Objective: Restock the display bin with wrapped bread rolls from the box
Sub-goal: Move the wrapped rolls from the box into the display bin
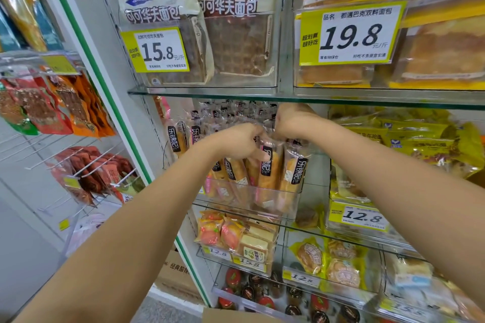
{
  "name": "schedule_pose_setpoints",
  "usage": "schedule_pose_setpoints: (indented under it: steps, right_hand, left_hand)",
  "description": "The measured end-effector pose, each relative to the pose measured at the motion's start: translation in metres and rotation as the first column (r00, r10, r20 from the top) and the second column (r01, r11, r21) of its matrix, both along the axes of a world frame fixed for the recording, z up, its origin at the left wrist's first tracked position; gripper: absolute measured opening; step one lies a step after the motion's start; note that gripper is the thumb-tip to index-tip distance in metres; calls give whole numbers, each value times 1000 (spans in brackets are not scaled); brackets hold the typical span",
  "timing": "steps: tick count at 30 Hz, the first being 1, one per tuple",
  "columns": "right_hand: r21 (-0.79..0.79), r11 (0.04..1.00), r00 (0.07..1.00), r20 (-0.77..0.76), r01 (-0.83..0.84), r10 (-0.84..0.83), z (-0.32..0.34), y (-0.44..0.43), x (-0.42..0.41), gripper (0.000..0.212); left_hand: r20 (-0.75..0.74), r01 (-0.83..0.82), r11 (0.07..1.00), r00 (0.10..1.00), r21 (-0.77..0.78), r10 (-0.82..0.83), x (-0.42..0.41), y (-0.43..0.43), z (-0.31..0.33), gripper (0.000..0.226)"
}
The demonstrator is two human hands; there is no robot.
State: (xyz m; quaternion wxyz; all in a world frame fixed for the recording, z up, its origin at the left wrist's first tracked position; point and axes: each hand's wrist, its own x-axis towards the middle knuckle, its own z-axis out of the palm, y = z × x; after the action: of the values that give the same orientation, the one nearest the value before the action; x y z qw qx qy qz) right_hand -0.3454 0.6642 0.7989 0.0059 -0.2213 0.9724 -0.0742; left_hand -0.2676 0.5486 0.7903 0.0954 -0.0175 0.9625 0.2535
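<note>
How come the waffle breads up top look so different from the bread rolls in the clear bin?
The waffle breads are dark brown, flat and square with a grid pattern; the bread rolls are golden and long. The waffle breads sit in cream-topped bags on the upper shelf; the bread rolls stand in clear wrappers with black labels, in the clear bin below. Both are wrapped one by one.

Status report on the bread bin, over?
Left hand grips wrapped bread rolls. Right hand on wrapper tops, grip hidden. Rolls upright in display bin. Glass shelf close overhead.
</note>
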Motion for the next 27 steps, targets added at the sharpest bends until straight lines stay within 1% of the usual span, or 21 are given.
schedule_pose_setpoints:
  steps: [1, 3, 4, 6, 8, 10, 11, 13, 14, 15, 16, 17, 19, 20, 22, 23, 25, 26, 27]
  right_hand:
    - [1, 1000, 1000, -8, 0, 0, 0, -1, 0, 25]
    - [13, 1000, 1000, -24, -6, 7, 1, -1, 2, 24]
    - [23, 1000, 999, -30, -16, 16, 0, 0, 3, 24]
    - [21, 999, 998, -47, -40, 41, -2, 2, 6, 26]
    - [-53, 995, 994, -68, -87, 84, -3, 5, 11, 24]
    - [-173, 975, 988, -94, -141, 126, -3, 11, 18, 21]
    - [-207, 960, 978, -133, -188, 163, -3, 13, 22, 22]
    - [-210, 926, 940, -204, -313, 272, -4, 16, 27, 23]
    - [-187, 911, 921, -209, -369, 330, -5, 16, 30, 23]
    - [-157, 902, 908, -195, -402, 370, -7, 15, 33, 25]
    - [-133, 903, 906, -173, -409, 385, -9, 13, 34, 29]
    - [-123, 907, 910, -155, -403, 383, -10, 9, 36, 34]
    - [-139, 909, 917, -138, -393, 375, -9, -2, 40, 44]
    - [-150, 904, 915, -129, -400, 383, -8, -10, 43, 49]
    - [-150, 891, 903, -96, -429, 419, -3, -25, 47, 56]
    - [-143, 888, 899, -56, -437, 434, 1, -31, 49, 55]
    - [-135, 890, 891, 78, -435, 447, 4, -40, 51, 45]
    - [-116, 893, 886, 121, -435, 448, 3, -42, 52, 43]
    - [-70, 898, 890, 122, -434, 440, 0, -43, 52, 40]
  left_hand:
    - [7, 18, 998, 1000, -57, -18, -1, 5, -2, 47]
    - [27, 33, 994, 999, -100, -31, -1, 9, -5, 51]
    - [32, 33, 993, 999, -112, -29, -1, 9, -5, 56]
    - [26, 43, 980, 999, -193, -39, 1, 10, -4, 67]
    - [-21, 31, 969, 999, -247, -37, 6, 6, -1, 70]
    - [-132, -18, 984, 991, -175, -5, 16, -2, 5, 67]
    - [-224, -64, 990, 974, -124, 35, 24, -7, 8, 64]
    - [-432, -209, 977, 885, -40, 172, 40, -21, 9, 54]
    - [-491, -304, 953, 828, 12, 271, 47, -28, 5, 47]
    - [-489, -390, 919, 791, 59, 367, 54, -34, 0, 38]
    - [-423, -452, 890, 794, 68, 436, 59, -40, -8, 28]
    - [-327, -487, 872, 817, 51, 475, 62, -43, -18, 26]
    - [-111, -486, 874, 867, 31, 486, 61, -45, -37, 36]
    - [-68, -473, 881, 878, 27, 474, 59, -44, -45, 38]
    - [-89, -469, 883, 878, 28, 470, 52, -39, -57, 35]
    - [-117, -473, 880, 872, 43, 475, 49, -37, -62, 33]
    - [-167, -479, 875, 859, 72, 484, 44, -31, -71, 30]
    - [-184, -476, 876, 857, 76, 482, 41, -29, -75, 30]
    - [-194, -466, 882, 861, 75, 471, 39, -27, -80, 33]
